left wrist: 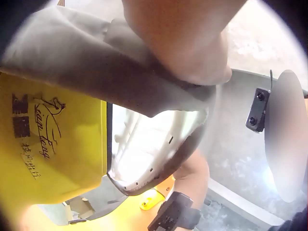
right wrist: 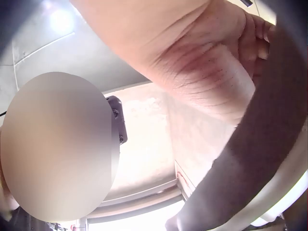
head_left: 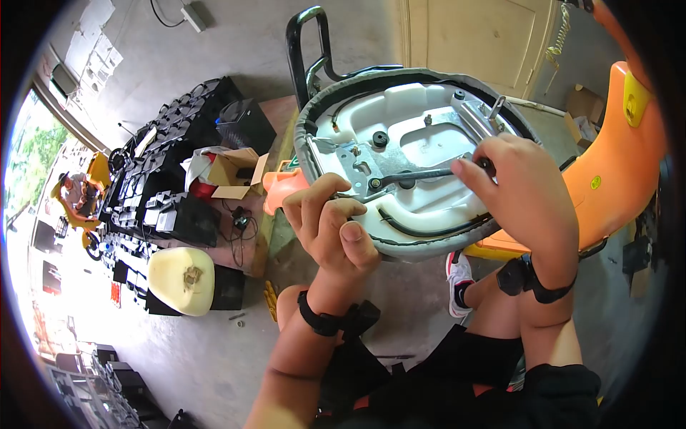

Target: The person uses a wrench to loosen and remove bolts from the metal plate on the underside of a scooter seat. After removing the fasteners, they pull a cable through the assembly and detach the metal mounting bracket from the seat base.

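An upturned scooter seat (head_left: 429,189) with a white plastic underside and a grey cover edge is in front of me in the head view. Across its underside lies a dark metal wrench (head_left: 421,174), its ring end over a bolt by the metal hinge bracket (head_left: 351,159). My right hand (head_left: 532,186) grips the wrench's other end, partly hiding it. At the seat's near left rim is my left hand (head_left: 330,225), fingers loosely bent and fingertips close to the ring end. In the left wrist view, this hand (left wrist: 187,43) overlaps the grey cover (left wrist: 96,62).
Orange scooter bodywork (head_left: 604,171) stands at the right, a black rail (head_left: 291,53) behind the seat. Black batteries (head_left: 171,136), an open cardboard box (head_left: 239,171) and a cream seat foam (head_left: 181,279) are on the left. Another person (head_left: 73,189) is at the far left.
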Demonstrator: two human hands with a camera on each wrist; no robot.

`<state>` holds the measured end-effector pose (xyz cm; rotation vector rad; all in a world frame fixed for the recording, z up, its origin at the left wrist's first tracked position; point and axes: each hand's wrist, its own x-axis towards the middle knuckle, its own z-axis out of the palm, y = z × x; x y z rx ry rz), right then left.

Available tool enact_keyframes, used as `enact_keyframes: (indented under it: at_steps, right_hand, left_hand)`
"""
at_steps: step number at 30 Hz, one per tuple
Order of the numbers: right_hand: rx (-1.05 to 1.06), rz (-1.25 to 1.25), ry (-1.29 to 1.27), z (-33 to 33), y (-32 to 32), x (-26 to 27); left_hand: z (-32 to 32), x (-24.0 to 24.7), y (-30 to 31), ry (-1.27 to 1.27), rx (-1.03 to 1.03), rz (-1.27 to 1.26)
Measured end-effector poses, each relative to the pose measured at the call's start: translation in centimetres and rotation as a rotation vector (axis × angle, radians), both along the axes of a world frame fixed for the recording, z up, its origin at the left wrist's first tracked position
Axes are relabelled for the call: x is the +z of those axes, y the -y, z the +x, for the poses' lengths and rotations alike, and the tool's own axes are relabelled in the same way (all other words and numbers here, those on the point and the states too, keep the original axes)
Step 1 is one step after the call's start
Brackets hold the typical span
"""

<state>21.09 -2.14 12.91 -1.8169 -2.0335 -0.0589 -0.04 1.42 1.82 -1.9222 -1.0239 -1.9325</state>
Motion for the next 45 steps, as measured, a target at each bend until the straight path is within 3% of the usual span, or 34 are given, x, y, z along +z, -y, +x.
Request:
enact_keyframes:
  at_steps: [18, 32, 42, 45]
  right_hand:
    - [0.163, 0.074, 0.117, -1.3, 5.6, 0.5]
    - [0.373, -0.01, -0.056, -0.5, 4.5, 1.0]
    - [0.323, -0.168, -0.135, 0.1, 3.8, 1.4]
    - [0.304, -0.219, -0.297, 0.7, 3.2, 1.9]
  left_hand:
    - [0.4, -0.3, 0.4, 0.03, 0.011, -0.061]
    - [-0.1, -0.3, -0.4, 0.117, -0.068, -0.052]
    - [-0.2, -0.5, -0.4, 0.157, -0.156, -0.031]
    - [-0.3, -0.5, -0.3, 0.138, -0.149, -0.03]
